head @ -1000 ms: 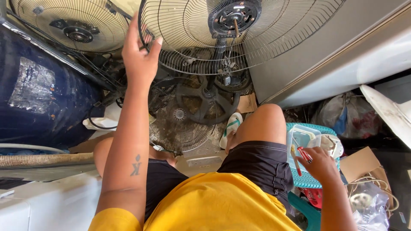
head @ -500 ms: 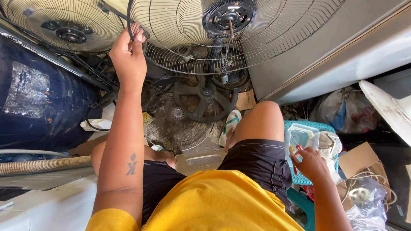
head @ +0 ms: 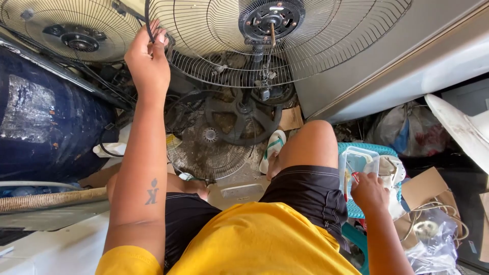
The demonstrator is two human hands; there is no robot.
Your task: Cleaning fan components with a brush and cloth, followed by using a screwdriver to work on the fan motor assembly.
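So far the fan guard (head: 244,46) is bare, blade off, its rim pinched by the left hand (head: 148,63), while the right hand (head: 368,189) fingers the clear box (head: 356,162), its grip unclear.

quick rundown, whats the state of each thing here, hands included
left hand: raised, gripping the rim of the fan guard
fan guard: bare wire cage, no blades, motor hub showing
right hand: fingers in the clear plastic box
clear plastic box: open, sitting on a teal stool
second fan: grille on, leaning behind
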